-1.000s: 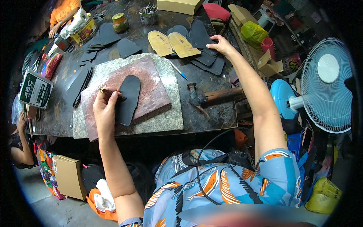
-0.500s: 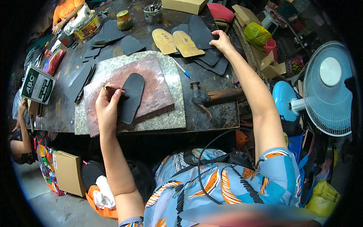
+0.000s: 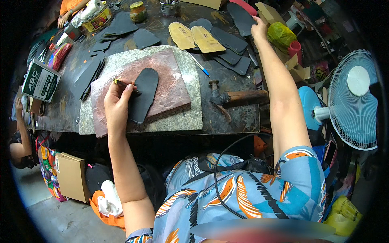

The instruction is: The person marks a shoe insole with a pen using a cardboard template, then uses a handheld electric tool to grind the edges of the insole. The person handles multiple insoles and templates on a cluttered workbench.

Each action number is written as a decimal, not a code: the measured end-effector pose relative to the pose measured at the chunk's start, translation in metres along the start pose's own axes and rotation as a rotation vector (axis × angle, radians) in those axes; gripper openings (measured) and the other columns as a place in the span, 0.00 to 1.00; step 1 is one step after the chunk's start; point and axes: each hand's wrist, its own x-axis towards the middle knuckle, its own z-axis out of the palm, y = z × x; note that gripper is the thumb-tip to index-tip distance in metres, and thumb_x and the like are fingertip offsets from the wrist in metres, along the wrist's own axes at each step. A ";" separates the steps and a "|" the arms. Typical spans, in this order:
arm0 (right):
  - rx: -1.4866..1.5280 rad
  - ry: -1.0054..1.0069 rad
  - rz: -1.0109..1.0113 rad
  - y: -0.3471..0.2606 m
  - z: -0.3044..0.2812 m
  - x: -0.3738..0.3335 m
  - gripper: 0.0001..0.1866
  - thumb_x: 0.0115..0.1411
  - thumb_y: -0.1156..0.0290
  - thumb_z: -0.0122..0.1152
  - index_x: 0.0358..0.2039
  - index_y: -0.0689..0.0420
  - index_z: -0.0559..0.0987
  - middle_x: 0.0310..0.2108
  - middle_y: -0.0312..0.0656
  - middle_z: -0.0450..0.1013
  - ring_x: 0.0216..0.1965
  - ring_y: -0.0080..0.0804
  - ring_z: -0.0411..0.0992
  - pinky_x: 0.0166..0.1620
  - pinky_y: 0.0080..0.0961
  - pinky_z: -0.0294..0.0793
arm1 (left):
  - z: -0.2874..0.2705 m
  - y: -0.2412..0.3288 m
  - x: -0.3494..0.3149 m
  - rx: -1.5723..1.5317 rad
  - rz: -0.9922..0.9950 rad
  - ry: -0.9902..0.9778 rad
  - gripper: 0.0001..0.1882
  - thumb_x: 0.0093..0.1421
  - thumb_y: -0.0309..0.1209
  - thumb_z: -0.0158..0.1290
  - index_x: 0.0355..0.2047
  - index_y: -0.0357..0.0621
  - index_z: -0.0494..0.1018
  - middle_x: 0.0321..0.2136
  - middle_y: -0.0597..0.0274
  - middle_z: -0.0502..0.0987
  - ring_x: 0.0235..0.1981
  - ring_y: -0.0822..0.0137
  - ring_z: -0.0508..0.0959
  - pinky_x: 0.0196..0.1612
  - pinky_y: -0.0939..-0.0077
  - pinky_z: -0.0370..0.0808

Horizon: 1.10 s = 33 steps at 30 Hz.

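My left hand (image 3: 116,105) pinches a thin dark tool with a yellow-green end (image 3: 118,82); its exact kind is unclear. It rests beside a black insole-shaped piece (image 3: 144,95) lying on a reddish slab (image 3: 170,77). At the far right, my right hand (image 3: 259,30) grips the edge of another black insole-shaped piece (image 3: 240,18), raised above the table's far right corner. Left of that hand lie two tan insole patterns (image 3: 181,35), partly over black cut pieces (image 3: 240,65).
Beneath the slab is a speckled stone board (image 3: 193,117). A hammer (image 3: 243,96) and a pen (image 3: 200,66) lie to its right. More black pieces (image 3: 90,77), a jar (image 3: 138,12) and a green-and-white can (image 3: 41,81) stand leftward. A blue fan (image 3: 352,101) is at right. Other people are at left.
My right hand has lifted the black piece off the pile and moved it farther out and to the right. My left hand stays at the piece on the slab. The view has shifted slightly.
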 end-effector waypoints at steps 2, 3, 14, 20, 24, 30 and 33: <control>-0.033 -0.176 0.156 0.015 0.008 -0.002 0.26 0.53 0.86 0.51 0.52 0.56 0.79 0.44 0.42 0.79 0.43 0.28 0.76 0.48 0.24 0.73 | 0.000 -0.001 0.000 -0.009 -0.011 0.005 0.05 0.65 0.24 0.53 0.39 0.36 0.73 0.34 0.64 0.77 0.38 0.75 0.76 0.46 0.81 0.71; 0.037 -0.222 0.164 0.018 0.012 -0.006 0.27 0.52 0.82 0.54 0.54 0.53 0.79 0.45 0.45 0.79 0.45 0.33 0.77 0.50 0.27 0.73 | 0.000 -0.001 0.000 -0.023 0.002 -0.004 0.05 0.65 0.24 0.53 0.39 0.36 0.73 0.34 0.64 0.77 0.38 0.75 0.75 0.46 0.81 0.71; -0.233 -0.478 -0.452 -0.067 0.008 -0.070 0.24 0.59 0.55 0.60 0.55 0.47 0.77 0.54 0.47 0.72 0.55 0.49 0.69 0.59 0.43 0.67 | -0.002 -0.005 0.001 0.006 -0.001 0.002 0.06 0.65 0.24 0.53 0.40 0.36 0.73 0.34 0.65 0.77 0.37 0.76 0.75 0.45 0.82 0.71; -0.399 -0.591 -0.425 -0.102 0.001 -0.125 0.26 0.63 0.49 0.53 0.57 0.49 0.75 0.56 0.46 0.71 0.58 0.47 0.67 0.61 0.42 0.66 | 0.000 -0.005 0.000 -0.009 0.000 0.008 0.06 0.65 0.25 0.53 0.40 0.36 0.73 0.33 0.66 0.77 0.37 0.77 0.75 0.43 0.82 0.71; -0.439 -0.560 -0.395 -0.108 -0.007 -0.114 0.27 0.66 0.42 0.44 0.58 0.41 0.75 0.55 0.41 0.74 0.58 0.47 0.68 0.60 0.49 0.65 | -0.001 -0.006 0.000 0.001 0.013 0.010 0.06 0.64 0.25 0.54 0.40 0.37 0.73 0.33 0.67 0.76 0.36 0.78 0.74 0.42 0.83 0.71; -0.458 -0.605 -0.166 -0.076 0.003 -0.072 0.33 0.68 0.41 0.36 0.60 0.52 0.72 0.60 0.47 0.69 0.62 0.49 0.64 0.64 0.40 0.61 | -0.001 -0.008 0.002 -0.007 0.015 0.024 0.06 0.64 0.25 0.55 0.39 0.36 0.73 0.31 0.68 0.76 0.34 0.78 0.74 0.41 0.83 0.71; -0.466 -0.665 -0.176 -0.067 0.002 -0.055 0.34 0.68 0.41 0.35 0.60 0.54 0.72 0.61 0.47 0.67 0.64 0.48 0.63 0.64 0.39 0.60 | 0.001 -0.007 0.001 -0.023 0.021 0.030 0.05 0.64 0.25 0.54 0.39 0.36 0.74 0.31 0.67 0.76 0.34 0.77 0.75 0.41 0.82 0.72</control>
